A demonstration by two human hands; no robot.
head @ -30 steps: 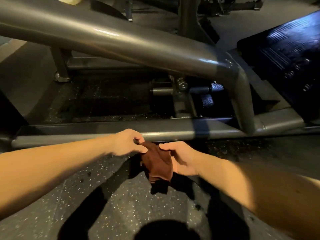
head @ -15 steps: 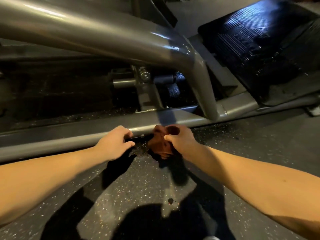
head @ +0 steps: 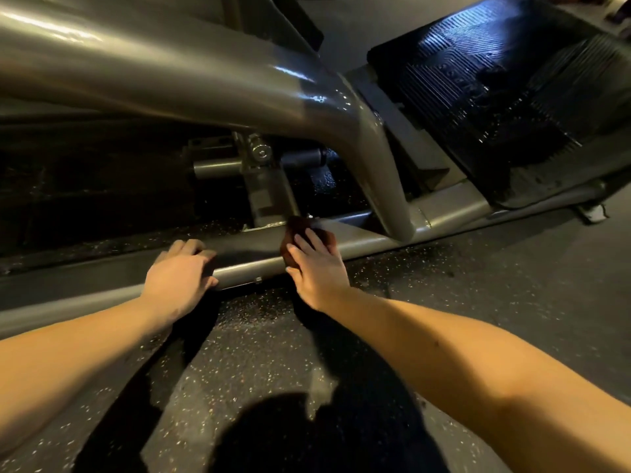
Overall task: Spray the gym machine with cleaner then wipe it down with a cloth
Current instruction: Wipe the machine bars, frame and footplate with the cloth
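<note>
1. Pressing flat-fingered, the right hand (head: 317,268) pinned the brown cloth (head: 296,229) onto the lower frame rail (head: 362,241) for wiping.
2. Left hand (head: 177,274) beside it curled over that rail — likely bracing.

We see a dim scene lit warmly from above and somewhat behind the person. Their head and arms throw hard, dark shadows across the speckled floor (head: 512,285) toward its near edge. The forearms (head: 461,363) are the brightest parts. Glare streaks run along the thick frame tube (head: 170,73), and a bluish sheen lies on the ribbed footplate (head: 495,80). A shadow band crosses the lower rail (head: 246,254). Under the tube we make out little in the blackness. The wide lens bows straight lines near the edges, and detail is slightly soft throughout.
</note>
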